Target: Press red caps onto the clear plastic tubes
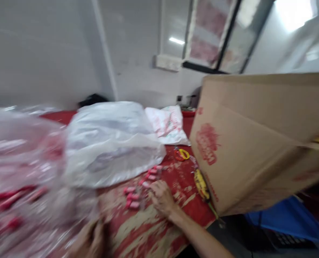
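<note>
My right hand (162, 199) lies low over the worn red table, its slightly bent fingers reaching beside several small pink pieces (133, 197) in clear wrapping. Nothing shows plainly in those fingers, which look a little apart. At the bottom edge is my left hand (88, 240), near the clear plastic bag (60, 204); its fingers are smeared by motion, so any hold cannot be made out. Pink-red items (11, 202) show in or under the clear plastic at the left. More pink pieces (152, 173) lie just beyond my right fingertips.
A big white plastic bag (111, 143) and a smaller printed bag (168, 125) sit behind. Yellow-handled scissors (184, 154) and a yellow tape measure (201, 184) lie near a large tilted cardboard box (245, 143). Below the box is a blue bin (291, 218).
</note>
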### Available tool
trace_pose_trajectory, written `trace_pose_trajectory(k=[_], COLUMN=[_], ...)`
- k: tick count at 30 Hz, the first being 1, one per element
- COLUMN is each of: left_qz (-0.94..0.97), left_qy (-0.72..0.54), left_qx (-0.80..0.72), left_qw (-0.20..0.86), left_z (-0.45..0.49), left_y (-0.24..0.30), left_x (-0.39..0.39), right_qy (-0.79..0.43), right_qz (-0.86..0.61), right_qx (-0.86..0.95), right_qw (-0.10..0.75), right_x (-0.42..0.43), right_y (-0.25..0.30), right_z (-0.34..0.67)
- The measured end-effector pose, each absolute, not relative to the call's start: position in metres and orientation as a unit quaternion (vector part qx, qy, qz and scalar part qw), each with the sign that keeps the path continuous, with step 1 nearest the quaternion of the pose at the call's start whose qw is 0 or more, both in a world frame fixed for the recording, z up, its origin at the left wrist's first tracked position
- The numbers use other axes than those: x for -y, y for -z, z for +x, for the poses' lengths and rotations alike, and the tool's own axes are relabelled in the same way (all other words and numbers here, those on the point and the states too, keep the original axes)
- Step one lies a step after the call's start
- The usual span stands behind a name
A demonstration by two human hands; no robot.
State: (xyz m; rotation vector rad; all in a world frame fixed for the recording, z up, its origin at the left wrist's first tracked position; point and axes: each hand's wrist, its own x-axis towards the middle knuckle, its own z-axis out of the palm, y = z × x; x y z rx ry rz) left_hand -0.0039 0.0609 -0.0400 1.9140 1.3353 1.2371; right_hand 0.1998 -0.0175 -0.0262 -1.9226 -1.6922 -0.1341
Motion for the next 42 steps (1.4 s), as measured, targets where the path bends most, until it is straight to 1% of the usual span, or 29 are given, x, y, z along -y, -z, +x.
trace_pose_trajectory(k=[2, 4, 6, 13, 16, 19, 21, 24, 25, 27, 29, 32, 38, 40, 42], left_qz=[0.691, 0.688, 0.685, 0.688, 0.685, 0.684, 0.684, 0.684, 0.684, 0.686, 0.687, 0.684, 0.684, 0.682, 0.680], left_qy=[-0.432, -0.441, -0.449, -0.455, -0.452, -0.453, -0.451, -0.446, -0.445, -0.444, -0.446, -0.449, -0.449, -0.448, -0.446], left_qx=[-0.526, -0.522, -0.518, -0.508, -0.510, -0.511, -0.512, -0.515, -0.515, -0.513, -0.513, -0.516, -0.516, -0.519, -0.522], left_qw=[0.243, 0.247, 0.246, 0.250, 0.256, 0.257, 0.258, 0.262, 0.263, 0.262, 0.258, 0.254, 0.254, 0.255, 0.256], left_z=[-0.023, -0.027, -0.024, -0.020, -0.021, -0.020, -0.020, -0.019, -0.019, -0.018, -0.018, -0.017, -0.017, -0.017, -0.017], left_y=[0.044, 0.047, 0.051, 0.055, 0.055, 0.056, 0.055, 0.054, 0.054, 0.053, 0.052, 0.053, 0.054, 0.053, 0.053], left_x=[-0.052, -0.050, -0.050, -0.046, -0.046, -0.047, -0.047, -0.046, -0.046, -0.046, -0.045, -0.045, -0.045, -0.045, -0.045], right_qy=[0.007, 0.011, 0.027, 0.063, 0.070, 0.027, -0.045, -0.177, -0.206, -0.224, -0.202, -0.141, 0.018, 0.040, 0.024], right_qz=[-0.688, -0.662, -0.652, -0.705, -0.708, -0.674, -0.651, -0.640, -0.641, -0.650, -0.667, -0.682, -0.611, -0.596, -0.589], right_qx=[0.660, 0.681, 0.693, 0.678, 0.678, 0.697, 0.695, 0.641, 0.620, 0.585, 0.562, 0.561, 0.666, 0.692, 0.711], right_qw=[0.300, 0.313, 0.305, 0.198, 0.186, 0.242, 0.303, 0.385, 0.403, 0.430, 0.445, 0.447, 0.428, 0.405, 0.384], right_x=[0.030, 0.036, 0.038, 0.023, 0.022, 0.033, 0.044, 0.061, 0.066, 0.074, 0.079, 0.082, 0.079, 0.078, 0.076], right_y=[0.030, 0.034, 0.038, 0.039, 0.039, 0.037, 0.033, 0.026, 0.024, 0.020, 0.017, 0.012, 0.012, 0.019, 0.027], right_z=[0.187, 0.180, 0.174, 0.150, 0.147, 0.154, 0.163, 0.178, 0.182, 0.189, 0.192, 0.194, 0.195, 0.195, 0.195])
